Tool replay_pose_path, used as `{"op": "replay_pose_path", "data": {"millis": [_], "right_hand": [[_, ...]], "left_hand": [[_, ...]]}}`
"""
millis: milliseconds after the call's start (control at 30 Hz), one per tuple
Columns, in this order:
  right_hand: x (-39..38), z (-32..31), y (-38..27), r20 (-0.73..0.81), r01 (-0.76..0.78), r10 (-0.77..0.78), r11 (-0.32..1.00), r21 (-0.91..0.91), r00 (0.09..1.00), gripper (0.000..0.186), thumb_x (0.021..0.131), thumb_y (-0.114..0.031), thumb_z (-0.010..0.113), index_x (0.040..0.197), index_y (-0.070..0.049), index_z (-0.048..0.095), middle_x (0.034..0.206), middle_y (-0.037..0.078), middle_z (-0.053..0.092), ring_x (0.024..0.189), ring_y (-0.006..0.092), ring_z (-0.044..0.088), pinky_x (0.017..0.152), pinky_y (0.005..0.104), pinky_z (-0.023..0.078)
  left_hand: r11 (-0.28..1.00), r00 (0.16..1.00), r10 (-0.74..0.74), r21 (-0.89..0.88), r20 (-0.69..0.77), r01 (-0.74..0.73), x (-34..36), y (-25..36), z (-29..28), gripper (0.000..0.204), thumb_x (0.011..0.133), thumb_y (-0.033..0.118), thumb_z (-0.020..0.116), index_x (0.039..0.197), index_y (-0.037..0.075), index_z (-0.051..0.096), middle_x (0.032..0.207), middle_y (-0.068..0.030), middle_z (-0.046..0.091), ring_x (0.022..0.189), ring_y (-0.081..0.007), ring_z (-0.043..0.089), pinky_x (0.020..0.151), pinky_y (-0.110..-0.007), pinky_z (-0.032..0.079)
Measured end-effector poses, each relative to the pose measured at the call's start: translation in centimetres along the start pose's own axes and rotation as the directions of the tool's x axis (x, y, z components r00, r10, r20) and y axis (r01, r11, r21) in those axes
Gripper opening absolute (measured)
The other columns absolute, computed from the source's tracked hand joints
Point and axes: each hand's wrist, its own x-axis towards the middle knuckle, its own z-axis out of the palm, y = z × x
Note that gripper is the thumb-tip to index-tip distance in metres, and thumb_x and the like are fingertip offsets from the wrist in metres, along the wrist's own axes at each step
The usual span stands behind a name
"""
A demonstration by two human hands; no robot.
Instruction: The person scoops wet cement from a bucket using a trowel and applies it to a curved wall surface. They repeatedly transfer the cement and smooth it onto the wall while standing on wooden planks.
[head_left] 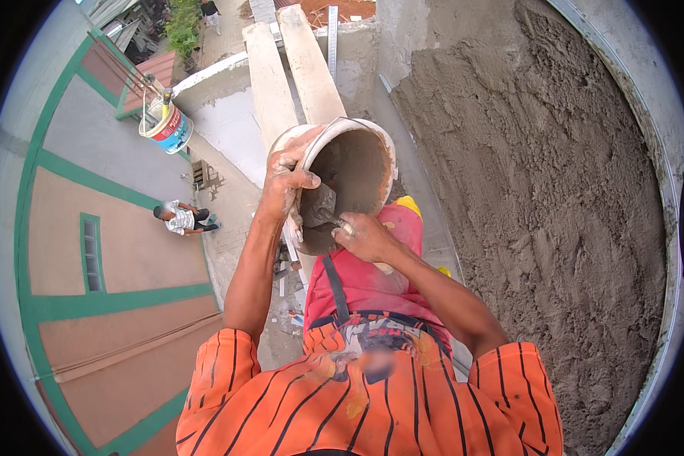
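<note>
A whitish bucket (366, 156) is tipped on its side before my legs, its inside coated with grey mortar. Closed over its left rim is my left hand (287, 181), smeared with mortar. My right hand (366, 239) reaches to the lower rim, fingers wrapped round the handle of a trowel (318, 206). The trowel's mortar-covered blade lies inside the bucket, near its left wall. How much mortar is left deep inside cannot be made out.
Wet, rough mortar covers the wall (524, 197) on my right. Two pale planks (311, 72) extend ahead, beside a metal straightedge (332, 38). Another bucket (171, 129) hangs at the left. Far below, one person (182, 219) is by the building; another (210, 14) is farther off.
</note>
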Motion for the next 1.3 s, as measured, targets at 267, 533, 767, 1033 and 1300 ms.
{"op": "replay_pose_path", "data": {"millis": [267,533,767,1033,1300], "right_hand": [[4.1,-2.6,-1.4,0.007,-0.008,0.009,0.992,-0.129,1.000,0.038,0.083,-0.031,0.058,0.090,0.006,0.063,0.089,0.030,0.065,0.090,0.0462,0.063,0.081,0.0513,0.049],[1.3,-7.6,-3.7,-0.059,-0.054,0.034,0.927,-0.372,0.998,0.034,0.081,-0.028,0.063,0.097,0.001,0.064,0.088,0.027,0.066,0.087,0.0447,0.063,0.078,0.0504,0.050],[-0.2,-13.7,-11.8,0.239,0.204,-0.222,0.974,0.098,0.945,0.033,0.080,-0.027,0.068,0.097,0.000,0.064,0.079,0.016,0.067,0.070,0.0296,0.066,0.064,0.0378,0.052],[-6.2,-30.2,-4.2,-0.470,-0.140,0.310,0.922,0.361,0.826,0.019,0.096,-0.023,0.054,0.092,-0.005,0.059,0.069,0.002,0.058,0.050,0.0076,0.055,0.043,0.0211,0.046],[-18.0,-27.1,-8.1,-0.874,0.112,0.118,0.975,0.192,0.472,0.027,0.099,-0.029,0.050,0.103,-0.004,0.058,0.070,0.001,0.054,0.053,0.0068,0.056,0.046,0.0219,0.047]], "left_hand": [[0.997,0.948,0.049,-0.038,-0.313,-0.064,-1.7,0.4,-1.8,0.084,0.053,0.017,0.061,0.132,-0.009,0.053,0.127,-0.0141,0.059,0.117,-0.0235,0.054,0.108,-0.032,0.034],[0.941,0.887,-0.011,-0.305,-0.461,-0.147,-3.5,-0.9,-4.4,0.066,0.058,0.011,0.054,0.120,-0.008,0.057,0.108,-0.0164,0.065,0.095,-0.0240,0.064,0.089,-0.032,0.051],[0.916,0.768,-0.068,-0.345,-0.637,-0.206,-4.1,-4.3,-7.7,0.062,0.063,0.007,0.048,0.124,-0.007,0.051,0.113,-0.0170,0.062,0.094,-0.0267,0.065,0.087,-0.036,0.053],[0.918,0.873,-0.118,-0.387,-0.473,-0.085,-3.2,-3.4,-6.9,0.066,0.059,0.006,0.049,0.124,-0.007,0.052,0.110,-0.0187,0.064,0.092,-0.0290,0.066,0.086,-0.036,0.056],[0.927,0.876,-0.192,-0.374,-0.443,0.014,-2.0,-3.5,-6.6,0.065,0.060,0.000,0.045,0.125,-0.008,0.054,0.108,-0.0149,0.065,0.092,-0.0227,0.064,0.086,-0.031,0.053]]}}
